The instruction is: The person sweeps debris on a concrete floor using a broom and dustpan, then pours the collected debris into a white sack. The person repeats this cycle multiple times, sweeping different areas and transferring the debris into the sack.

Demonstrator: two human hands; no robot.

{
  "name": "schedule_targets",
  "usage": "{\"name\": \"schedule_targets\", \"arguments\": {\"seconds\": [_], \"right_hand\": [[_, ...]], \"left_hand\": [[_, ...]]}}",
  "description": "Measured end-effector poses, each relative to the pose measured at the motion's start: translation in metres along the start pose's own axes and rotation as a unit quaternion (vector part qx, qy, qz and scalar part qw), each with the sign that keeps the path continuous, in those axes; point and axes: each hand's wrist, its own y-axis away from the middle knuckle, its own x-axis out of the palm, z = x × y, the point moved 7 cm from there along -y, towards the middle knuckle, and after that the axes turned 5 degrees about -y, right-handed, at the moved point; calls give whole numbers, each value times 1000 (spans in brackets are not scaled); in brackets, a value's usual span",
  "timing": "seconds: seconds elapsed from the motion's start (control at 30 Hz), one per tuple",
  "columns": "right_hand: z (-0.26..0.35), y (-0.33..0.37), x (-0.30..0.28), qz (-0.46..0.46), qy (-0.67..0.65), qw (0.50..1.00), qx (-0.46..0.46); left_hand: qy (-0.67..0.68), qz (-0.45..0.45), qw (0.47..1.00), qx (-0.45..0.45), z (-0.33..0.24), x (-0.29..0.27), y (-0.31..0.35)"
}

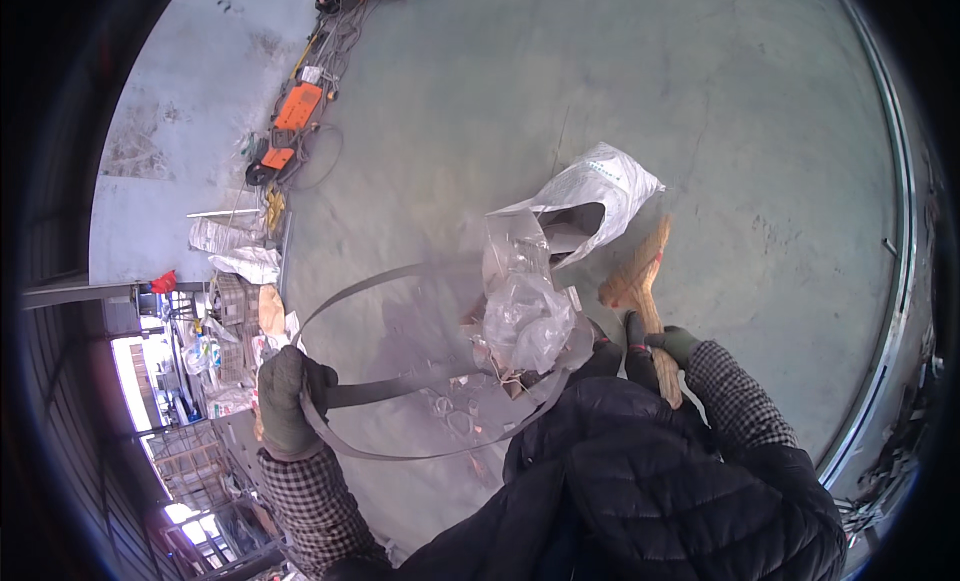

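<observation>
My left hand, in a dark green glove, is closed around a long flat grey strap. The strap bends into a wide loop out to the right, over the floor and past a heap of litter. My right hand, gloved too, grips a straw-coloured broom near my legs; its spread end points away from me. Crumpled clear plastic and small scraps lie in front of my feet. Just beyond them is a white woven sack, lying on its side with its mouth towards me.
Orange machines with tangled cables line the edge of a large pale plate at the left. Bags and crates stand below it. A metal rail curves along the right side of the green floor.
</observation>
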Motion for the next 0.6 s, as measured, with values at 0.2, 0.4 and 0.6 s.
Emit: {"name": "schedule_targets", "arguments": {"seconds": [0.2, 0.4, 0.6], "right_hand": [[-38, -59, 28, 22, 4, 999, 23], [38, -10, 21, -78, 430, 899, -37], [270, 35, 81, -105, 295, 863, -396]], "left_hand": [[-58, 3, 998, 40, -10, -5, -9], [-54, 3, 997, 51, -18, -2, -5], [-162, 28, 984, 73, -31, 4, -2]]}}
